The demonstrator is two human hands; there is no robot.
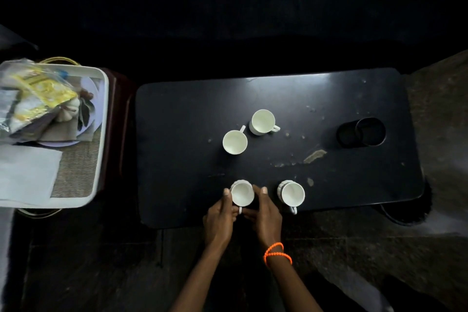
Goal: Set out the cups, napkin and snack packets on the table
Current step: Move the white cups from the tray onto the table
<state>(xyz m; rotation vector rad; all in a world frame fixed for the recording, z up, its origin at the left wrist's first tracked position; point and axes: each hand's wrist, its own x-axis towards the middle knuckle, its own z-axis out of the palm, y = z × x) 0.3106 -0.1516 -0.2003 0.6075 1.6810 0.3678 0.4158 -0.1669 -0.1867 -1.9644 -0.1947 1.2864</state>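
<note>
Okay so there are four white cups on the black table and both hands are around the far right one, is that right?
Not quite. The head view shows four white cups on the black table, but both hands, left hand and right hand, are around the near left cup.

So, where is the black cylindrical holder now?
The black cylindrical holder lies on its side at the right end of the dark table, right of the four white cups.

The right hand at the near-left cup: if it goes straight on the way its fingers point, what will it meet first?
Probably the far-right cup; the right hand points away across bare table.
</note>
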